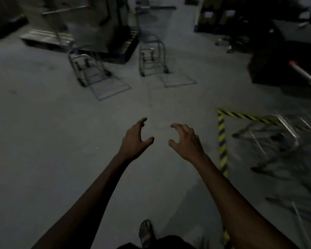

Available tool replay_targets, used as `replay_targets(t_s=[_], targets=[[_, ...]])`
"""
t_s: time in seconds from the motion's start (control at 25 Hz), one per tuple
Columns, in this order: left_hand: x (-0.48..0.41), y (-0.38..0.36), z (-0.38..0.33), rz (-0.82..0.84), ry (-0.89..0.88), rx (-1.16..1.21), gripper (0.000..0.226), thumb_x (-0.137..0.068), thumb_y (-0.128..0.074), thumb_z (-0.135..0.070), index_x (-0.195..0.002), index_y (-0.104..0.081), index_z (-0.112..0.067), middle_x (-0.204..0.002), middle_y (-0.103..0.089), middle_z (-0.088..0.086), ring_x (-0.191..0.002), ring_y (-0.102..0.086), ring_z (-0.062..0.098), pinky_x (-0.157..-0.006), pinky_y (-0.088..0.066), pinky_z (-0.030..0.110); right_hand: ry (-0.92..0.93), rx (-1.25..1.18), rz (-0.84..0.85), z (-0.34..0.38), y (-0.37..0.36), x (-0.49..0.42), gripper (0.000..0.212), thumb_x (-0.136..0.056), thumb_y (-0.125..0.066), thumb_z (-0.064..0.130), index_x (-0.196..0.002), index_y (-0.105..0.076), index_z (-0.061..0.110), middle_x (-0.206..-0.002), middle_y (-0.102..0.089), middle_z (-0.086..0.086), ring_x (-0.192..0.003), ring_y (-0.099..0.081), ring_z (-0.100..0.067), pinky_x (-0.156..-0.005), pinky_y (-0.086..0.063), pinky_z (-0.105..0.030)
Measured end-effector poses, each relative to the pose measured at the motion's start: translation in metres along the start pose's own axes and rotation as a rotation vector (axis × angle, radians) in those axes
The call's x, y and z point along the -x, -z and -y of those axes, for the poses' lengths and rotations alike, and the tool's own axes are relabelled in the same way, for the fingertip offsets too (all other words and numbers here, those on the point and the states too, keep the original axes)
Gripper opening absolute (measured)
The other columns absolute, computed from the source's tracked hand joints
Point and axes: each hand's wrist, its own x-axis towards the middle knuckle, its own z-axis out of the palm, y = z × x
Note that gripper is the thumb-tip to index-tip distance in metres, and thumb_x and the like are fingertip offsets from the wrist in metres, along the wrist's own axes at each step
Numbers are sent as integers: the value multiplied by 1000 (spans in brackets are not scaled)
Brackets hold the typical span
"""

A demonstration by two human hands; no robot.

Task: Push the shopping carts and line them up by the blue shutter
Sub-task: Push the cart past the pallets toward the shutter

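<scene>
Hands (162, 139) outstretched, fingers curled, empty

Place: dim storeroom or shop back area | Showing it: bare concrete floor (43, 123) lying throughout; two shopping carts (90, 69) standing at 12 o'clock; yellow-black hazard tape (222, 141) running at 3 o'clock; loaded pallet (90, 33) sitting at 11 o'clock

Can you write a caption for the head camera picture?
Both empty hands, left and right, reach toward two carts ahead.
</scene>
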Motion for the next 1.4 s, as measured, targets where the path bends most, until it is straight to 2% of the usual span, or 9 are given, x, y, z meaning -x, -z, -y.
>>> replay_targets(t_s=[0.2, 0.44, 0.76, 0.96, 1.2, 1.4], targets=[[-93, 90, 76, -95, 108, -128, 80, -76, -60, -48, -145, -22, -32, -140, -46, 5, -125, -42, 27, -95, -39, 43, 166, -44, 74, 94, -55, -161, 53, -86, -60, 40, -135, -42, 29, -133, -46, -1, -122, -41, -26, -96, -37, -43], [-240, 142, 146, -184, 173, -247, 81, -80, -63, -43, -147, -19, -33, -142, -42, 6, -126, -39, 31, -95, -38, 46, 334, -40, 118, 153, -115, -352, 55, -85, -61, 40, -135, -43, 27, -135, -46, -2, -122, -43, -28, -94, -38, -44], [-550, 211, 242, -209, 261, -350, 79, -81, -59, -47, -147, -19, -30, -144, -39, 6, -128, -38, 31, -95, -38, 46, 463, -3, 177, 221, -168, -698, 56, -85, -60, 39, -137, -43, 27, -133, -48, -5, -122, -43, -30, -94, -39, -45], [-711, 273, 305, -299, 306, -431, 80, -80, -57, -51, -147, -20, -28, -143, -40, 6, -127, -39, 30, -94, -39, 46, 520, 56, 217, 282, -193, -884, 57, -85, -58, 42, -138, -42, 27, -135, -47, -5, -123, -41, -29, -96, -38, -44], [-885, 353, 441, -301, 333, -547, 88, -73, -60, -57, -147, -21, -29, -143, -39, 6, -127, -37, 31, -97, -38, 50, 566, 157, 201, 345, -268, -1097, 63, -80, -61, 46, -137, -41, 29, -134, -46, -4, -122, -41, -30, -98, -38, -45], [-1040, 432, 556, -264, 364, -624, 96, -69, -61, -61, -147, -18, -25, -147, -33, 8, -132, -32, 31, -101, -33, 55, 536, 257, 247, 398, -338, -1271, 79, -74, -64, 54, -143, -33, 29, -147, -34, -5, -133, -31, -30, -106, -30, -48]])
